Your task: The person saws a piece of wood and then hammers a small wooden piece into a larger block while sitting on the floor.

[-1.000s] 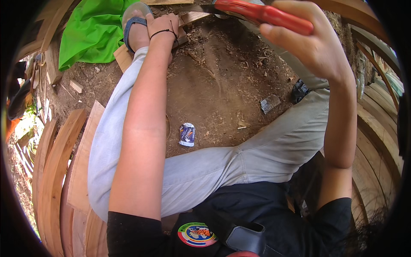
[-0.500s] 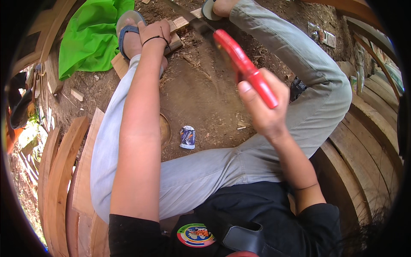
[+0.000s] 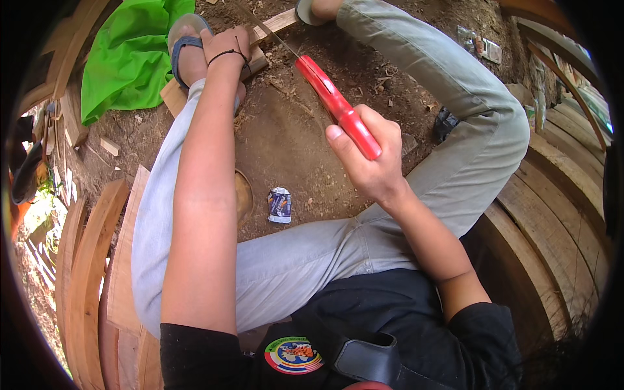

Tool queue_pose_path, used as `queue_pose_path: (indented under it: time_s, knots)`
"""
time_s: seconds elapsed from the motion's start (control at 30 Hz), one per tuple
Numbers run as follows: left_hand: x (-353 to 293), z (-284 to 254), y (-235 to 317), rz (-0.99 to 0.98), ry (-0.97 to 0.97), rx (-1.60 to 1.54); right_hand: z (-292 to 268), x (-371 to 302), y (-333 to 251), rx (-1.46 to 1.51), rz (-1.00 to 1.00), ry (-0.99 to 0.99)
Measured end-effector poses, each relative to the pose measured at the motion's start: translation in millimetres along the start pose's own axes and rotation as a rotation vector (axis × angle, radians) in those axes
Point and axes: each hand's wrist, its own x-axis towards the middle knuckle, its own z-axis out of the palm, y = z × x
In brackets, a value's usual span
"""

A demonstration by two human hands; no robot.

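Fingers of the right hand (image 3: pixel 374 162) wrap tight around a smooth red handle of a saw (image 3: pixel 338 107), its thin blade slanting to a pale wood strip (image 3: pixel 273 25) on crumbly brown dirt (image 3: pixel 292 130). The left hand (image 3: pixel 227 49) presses closed on that strip beside a sandal (image 3: pixel 185 45), near glossy green cloth (image 3: pixel 130 55).

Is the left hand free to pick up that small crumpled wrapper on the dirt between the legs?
Probably not right now: the left hand is pressed on the wooden strip by the foot. The crumpled wrapper lies uncovered on the dirt, so letting go first should make it reachable.
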Motion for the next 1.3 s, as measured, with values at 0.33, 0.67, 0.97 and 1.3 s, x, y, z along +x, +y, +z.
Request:
queue_pose_path:
  time_s: [0.33, 0.67, 0.97, 1.3]
  knots:
    - [4, 4, 0, 0.002, -0.039, 0.041, -8, -45, -4, 0.022, 0.034, -0.027]
    - [12, 4, -5, 0.026, 0.004, 0.070, -4, -37, 12, 0.060, 0.024, -0.037]
    - [15, -10, 16, -0.027, -0.103, 0.179, -8, -34, 26, 0.007, -0.045, -0.023]
    - [26, -13, 5, -0.010, -0.115, 0.045, -6, -18, 19, 0.014, 0.032, -0.034]
